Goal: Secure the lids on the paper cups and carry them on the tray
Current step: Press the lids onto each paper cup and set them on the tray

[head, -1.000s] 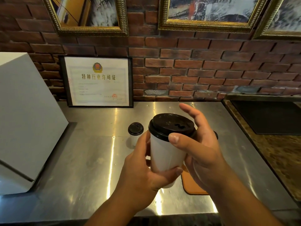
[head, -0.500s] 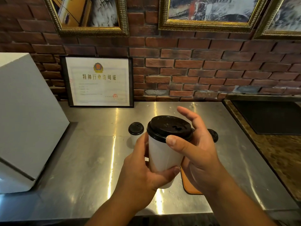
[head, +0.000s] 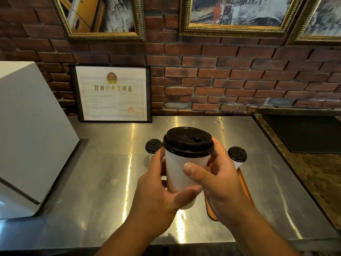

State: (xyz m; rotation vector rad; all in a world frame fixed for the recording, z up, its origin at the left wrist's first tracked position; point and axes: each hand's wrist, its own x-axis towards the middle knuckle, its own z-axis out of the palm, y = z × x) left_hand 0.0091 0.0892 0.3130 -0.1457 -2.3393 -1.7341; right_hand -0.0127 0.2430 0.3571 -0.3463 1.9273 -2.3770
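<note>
One wide head-worn view looks forward and down, close over the brushed steel counter (head: pixel 92 182), facing the red brick wall (head: pixel 239 80).

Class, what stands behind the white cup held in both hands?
Two more black-lidded cups stand behind the held cup: the left cup and the right cup, plus an orange tray edge. The left hand and right hand cover the rest.

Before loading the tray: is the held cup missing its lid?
No, a black lid caps the white cup gripped by the left hand and right hand.
</note>
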